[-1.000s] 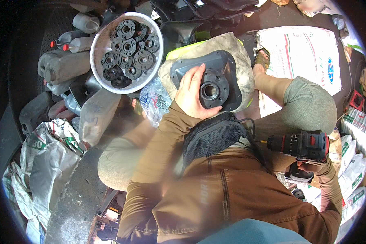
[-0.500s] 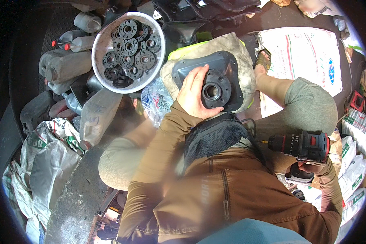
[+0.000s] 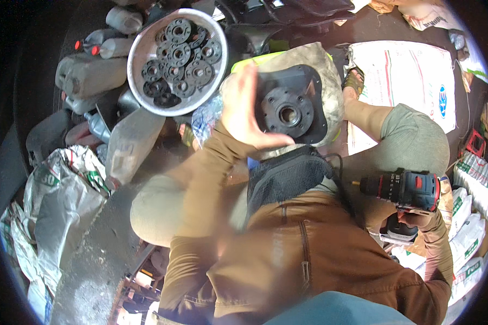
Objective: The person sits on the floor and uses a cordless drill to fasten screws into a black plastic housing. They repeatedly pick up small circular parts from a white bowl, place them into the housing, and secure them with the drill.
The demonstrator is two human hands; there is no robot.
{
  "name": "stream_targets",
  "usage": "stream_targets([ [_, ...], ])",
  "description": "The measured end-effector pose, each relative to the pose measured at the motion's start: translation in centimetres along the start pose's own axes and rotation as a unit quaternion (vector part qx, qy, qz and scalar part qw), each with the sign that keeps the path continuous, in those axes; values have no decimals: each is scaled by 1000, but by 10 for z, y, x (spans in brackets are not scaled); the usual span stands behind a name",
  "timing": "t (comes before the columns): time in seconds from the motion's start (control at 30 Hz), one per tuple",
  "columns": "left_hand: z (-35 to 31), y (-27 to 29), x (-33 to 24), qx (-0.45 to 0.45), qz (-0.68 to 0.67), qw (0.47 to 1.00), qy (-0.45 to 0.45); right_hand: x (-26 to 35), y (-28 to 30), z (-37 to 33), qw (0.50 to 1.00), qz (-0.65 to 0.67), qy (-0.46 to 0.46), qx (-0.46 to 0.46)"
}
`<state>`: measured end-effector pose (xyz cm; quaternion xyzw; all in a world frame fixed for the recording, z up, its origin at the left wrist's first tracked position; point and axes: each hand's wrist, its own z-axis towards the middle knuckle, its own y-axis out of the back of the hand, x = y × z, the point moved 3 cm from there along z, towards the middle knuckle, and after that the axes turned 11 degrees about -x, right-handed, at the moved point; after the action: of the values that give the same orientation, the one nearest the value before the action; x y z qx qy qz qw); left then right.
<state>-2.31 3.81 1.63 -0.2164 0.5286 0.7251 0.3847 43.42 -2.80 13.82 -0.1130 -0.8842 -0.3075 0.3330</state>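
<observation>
Drill [image 3: 400, 189], one, sits clamped in the right grip [image 3: 416, 219]; left grip [image 3: 241, 111] gapes apart beside one flange [image 3: 276, 102] on one plate [image 3: 294, 77].

The dark floor [image 3: 385, 30] carries most of the things. A flat, printed white sack [image 3: 404, 86] is lying on it at the right, and a white round basket [image 3: 138, 59] stands at the upper left. The plastic jugs [image 3: 95, 76] beside the basket probably rest there too, in the shadow. Near the middle, a beige cloth [image 3: 333, 86] bears a black rounded-square plate [image 3: 313, 84].
</observation>
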Motion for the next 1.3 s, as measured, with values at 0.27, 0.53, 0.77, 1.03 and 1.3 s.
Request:
stream_targets([
  [0.27, -42, 145, 101, 33, 242, 893, 377, 4, 2, 8, 967, 207, -135, -63],
  [0.53, -102, 29, 108, 420, 96, 753, 498, -20, -5, -1, 930, 328, -159, -48],
  [0.77, -176, -43, 143, 323, 319, 837, 304, -13, -11, -3, 937, 317, -127, -75],
  [1.03, -191, -86, 193, 249, 343, 808, 408, 1, -17, -3, 934, 333, -91, -95],
  [1.3, -182, -73, 171, 237, 325, 823, 401, -12, -22, -6, 916, 374, -71, -126],
])
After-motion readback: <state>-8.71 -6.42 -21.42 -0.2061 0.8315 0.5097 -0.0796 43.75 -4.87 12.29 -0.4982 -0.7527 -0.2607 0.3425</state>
